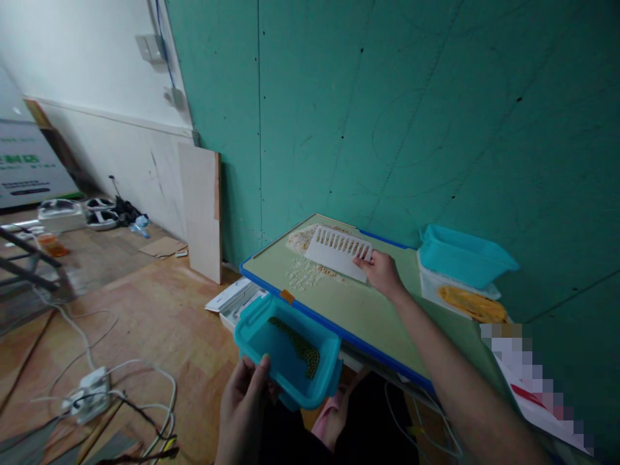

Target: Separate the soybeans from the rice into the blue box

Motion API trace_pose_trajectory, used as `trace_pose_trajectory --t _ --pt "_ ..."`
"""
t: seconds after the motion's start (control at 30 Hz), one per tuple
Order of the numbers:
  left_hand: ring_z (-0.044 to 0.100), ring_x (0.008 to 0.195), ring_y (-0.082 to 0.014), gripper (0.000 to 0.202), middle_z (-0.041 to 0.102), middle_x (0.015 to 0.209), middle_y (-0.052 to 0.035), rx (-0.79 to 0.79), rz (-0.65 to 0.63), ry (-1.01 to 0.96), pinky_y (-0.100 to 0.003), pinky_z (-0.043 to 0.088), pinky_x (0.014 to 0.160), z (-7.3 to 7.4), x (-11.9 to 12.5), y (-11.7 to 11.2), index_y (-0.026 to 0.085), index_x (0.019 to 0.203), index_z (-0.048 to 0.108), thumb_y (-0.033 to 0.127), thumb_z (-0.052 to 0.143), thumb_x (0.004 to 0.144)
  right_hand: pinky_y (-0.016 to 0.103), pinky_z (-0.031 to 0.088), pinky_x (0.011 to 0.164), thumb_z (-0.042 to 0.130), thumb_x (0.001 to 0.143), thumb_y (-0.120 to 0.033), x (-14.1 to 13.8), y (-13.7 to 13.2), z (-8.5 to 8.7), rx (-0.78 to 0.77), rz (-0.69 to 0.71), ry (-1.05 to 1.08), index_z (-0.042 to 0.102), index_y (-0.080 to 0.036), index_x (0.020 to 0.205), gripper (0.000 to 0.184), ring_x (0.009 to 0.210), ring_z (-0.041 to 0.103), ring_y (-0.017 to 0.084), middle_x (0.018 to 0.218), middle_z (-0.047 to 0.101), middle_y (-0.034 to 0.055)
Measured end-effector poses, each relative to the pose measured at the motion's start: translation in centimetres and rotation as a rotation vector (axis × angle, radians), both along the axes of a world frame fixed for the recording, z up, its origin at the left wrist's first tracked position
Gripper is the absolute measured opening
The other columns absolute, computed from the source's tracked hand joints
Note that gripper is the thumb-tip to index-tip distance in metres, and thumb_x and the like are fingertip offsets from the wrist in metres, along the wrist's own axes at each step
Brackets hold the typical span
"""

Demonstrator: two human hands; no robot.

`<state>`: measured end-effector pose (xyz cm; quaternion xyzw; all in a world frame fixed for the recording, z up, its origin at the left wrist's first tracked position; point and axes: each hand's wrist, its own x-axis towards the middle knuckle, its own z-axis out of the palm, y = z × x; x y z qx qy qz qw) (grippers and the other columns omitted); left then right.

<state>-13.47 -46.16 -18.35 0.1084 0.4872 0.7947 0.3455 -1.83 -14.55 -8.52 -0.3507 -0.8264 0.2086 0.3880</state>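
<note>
My left hand [247, 394] grips the near rim of a blue plastic container [285, 336], held just below the table's front edge. A band of small dark green beans [305, 349] lies inside it. In my right hand [380, 271] is a white slotted plastic plate [334, 257], pinched at its right end and tilted over the table. Behind the plate and partly hidden by it is a heap of pale and brownish grains [298, 239]. White flat bits [303, 274] are scattered in front of it.
The green tabletop [358, 310] has a blue edge and meets a green wall. A second blue container [465, 255] and an orange-yellow cloth-like item [472, 303] sit at its right. White boxes [235, 300] stand beyond the left edge; a power strip [92, 394] with cables lies on the floor.
</note>
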Motion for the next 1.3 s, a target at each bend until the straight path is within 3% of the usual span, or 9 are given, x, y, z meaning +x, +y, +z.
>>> trace_pose_trajectory --t 0.17,0.4,0.7,1.0,1.3 --pt "0.046 0.047 -0.0099 0.027 0.053 0.055 0.0054 -0.023 0.053 -0.033 -0.019 0.038 0.044 0.1 1.1 0.0 0.019 0.073 0.059 0.041 0.076 0.073 0.029 0.05 0.06 0.07 0.073 -0.036 0.5 0.5 -0.6 -0.026 -0.03 0.005 0.068 -0.015 0.076 0.021 0.065 0.067 0.02 0.073 0.073 0.0082" --pt "0.045 0.046 -0.0096 0.034 0.052 0.05 0.0057 -0.015 0.04 -0.082 -0.019 0.039 0.045 0.6 2.7 0.6 0.019 0.062 0.054 0.041 0.08 0.068 0.03 0.053 0.064 0.071 0.071 -0.026 0.2 1.0 -0.7 -0.148 0.075 0.113 0.068 -0.015 0.087 0.02 0.076 0.07 0.022 0.088 0.075 0.0104" --pt "0.047 0.048 -0.0097 0.033 0.054 0.052 0.0043 -0.019 -0.037 -0.064 -0.018 0.039 0.046 1.1 2.6 0.7 0.018 0.066 0.057 0.042 0.079 0.069 0.032 0.054 0.066 0.074 0.067 -0.023 0.0 1.4 -1.4 -0.34 0.115 0.219 0.068 -0.014 0.085 0.021 0.074 0.069 0.021 0.085 0.074 0.0083" --pt "0.048 0.05 -0.0103 0.028 0.055 0.056 0.0037 -0.002 -0.077 -0.033 -0.02 0.041 0.049 0.0 2.3 0.8 0.018 0.073 0.06 0.04 0.077 0.072 0.031 0.054 0.067 0.075 0.065 -0.023 -0.1 1.4 -1.9 -0.411 0.134 0.276 0.067 -0.013 0.089 0.027 0.074 0.068 0.019 0.087 0.074 0.0074" --pt "0.046 0.05 -0.0094 0.031 0.053 0.055 0.0044 -0.021 -0.078 -0.015 -0.019 0.039 0.048 0.3 2.2 0.8 0.018 0.068 0.056 0.042 0.075 0.074 0.032 0.055 0.07 0.075 0.065 -0.02 -0.3 0.5 -1.7 -0.534 0.183 0.313 0.067 -0.013 0.091 0.028 0.074 0.068 0.018 0.089 0.074 0.0073"
